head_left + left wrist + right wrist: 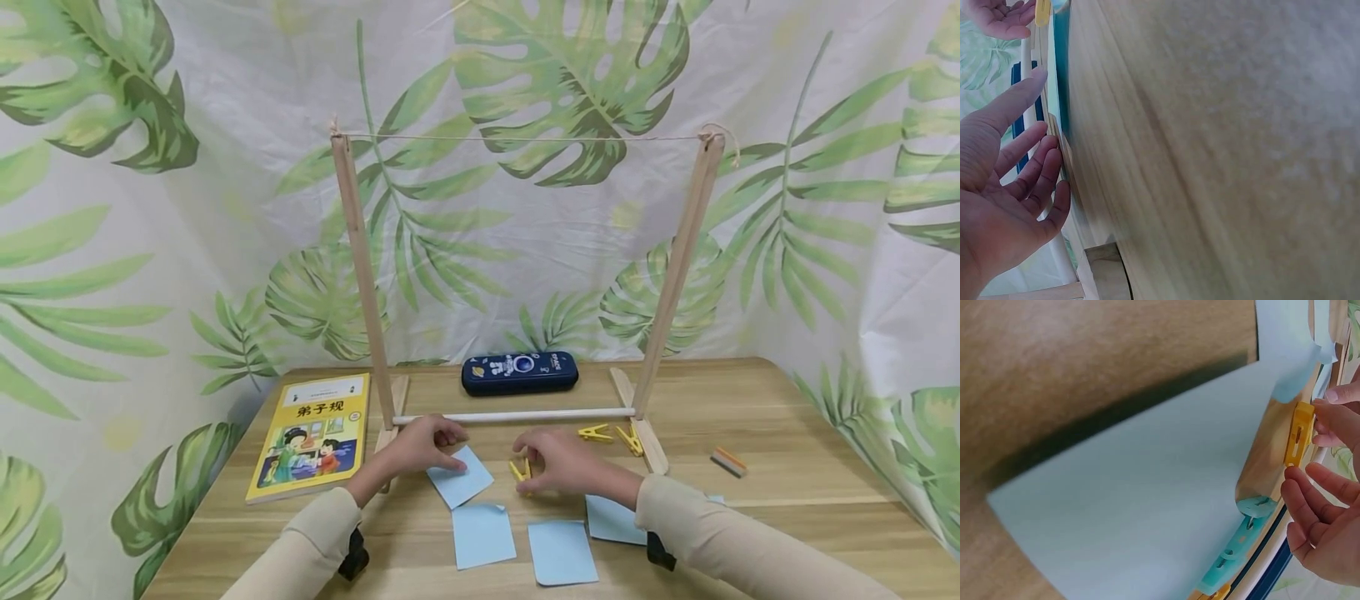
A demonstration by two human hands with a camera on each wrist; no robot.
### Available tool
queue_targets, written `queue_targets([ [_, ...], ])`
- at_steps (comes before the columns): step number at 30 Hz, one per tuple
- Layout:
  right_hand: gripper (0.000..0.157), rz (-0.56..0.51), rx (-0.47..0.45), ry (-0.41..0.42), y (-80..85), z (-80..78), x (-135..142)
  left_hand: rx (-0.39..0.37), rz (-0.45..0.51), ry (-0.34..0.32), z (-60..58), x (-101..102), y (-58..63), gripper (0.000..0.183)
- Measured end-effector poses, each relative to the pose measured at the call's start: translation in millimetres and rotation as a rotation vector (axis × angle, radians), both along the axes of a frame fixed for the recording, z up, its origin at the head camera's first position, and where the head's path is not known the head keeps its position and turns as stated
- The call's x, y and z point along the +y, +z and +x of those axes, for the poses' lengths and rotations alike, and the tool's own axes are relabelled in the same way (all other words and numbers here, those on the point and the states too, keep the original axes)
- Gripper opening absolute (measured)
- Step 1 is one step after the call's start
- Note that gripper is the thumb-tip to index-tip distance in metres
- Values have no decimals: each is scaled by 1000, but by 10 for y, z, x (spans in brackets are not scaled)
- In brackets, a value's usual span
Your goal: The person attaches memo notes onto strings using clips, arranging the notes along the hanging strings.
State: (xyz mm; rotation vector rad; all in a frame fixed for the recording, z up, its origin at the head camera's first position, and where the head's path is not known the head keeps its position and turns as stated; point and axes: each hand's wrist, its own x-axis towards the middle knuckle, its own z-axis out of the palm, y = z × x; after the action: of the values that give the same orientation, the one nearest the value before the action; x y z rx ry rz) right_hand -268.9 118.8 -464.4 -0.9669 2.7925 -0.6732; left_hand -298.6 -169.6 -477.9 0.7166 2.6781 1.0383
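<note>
My right hand [562, 462] pinches a yellow clothespin [1299, 434], its thumb at one end and fingertips at the other, low over the table. My left hand [423, 446] holds nothing; its fingers are loosely bent, and the thumb overlaps a blue sticky note [468, 482] in the head view. Two more notes, a left one [483, 537] and a right one [562, 554], lie nearer the front edge. Another blue note [611, 518] is partly covered by the right forearm. A teal clothespin [1235, 550] shows beside a note in the right wrist view; the right arm hides it from the head view.
Behind the hands stands a wooden frame [678, 275] with a string [525, 137] across its top and a white rod [525, 414] low down. Yellow clothespins [595, 432] lie by its right foot. Around it are a pencil case [519, 385], a yellow book [292, 475] and small coloured sticks [727, 462].
</note>
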Motion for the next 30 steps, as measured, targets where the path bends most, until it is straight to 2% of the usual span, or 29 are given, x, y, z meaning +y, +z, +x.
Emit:
queue_targets([
  [7,58,-34,-120,54,24,-90,1,2,-11,3,-8,4,-8,42],
  [13,54,-73,-226,75,15,-161,-14,8,4,-5,-18,0,-9,38],
  [23,43,-107,-285,133,18,-232,-42,-15,-2,1,-5,34,48,33],
  [30,35,-101,-296,133,27,-219,-69,-52,21,32,17,37,19,35],
])
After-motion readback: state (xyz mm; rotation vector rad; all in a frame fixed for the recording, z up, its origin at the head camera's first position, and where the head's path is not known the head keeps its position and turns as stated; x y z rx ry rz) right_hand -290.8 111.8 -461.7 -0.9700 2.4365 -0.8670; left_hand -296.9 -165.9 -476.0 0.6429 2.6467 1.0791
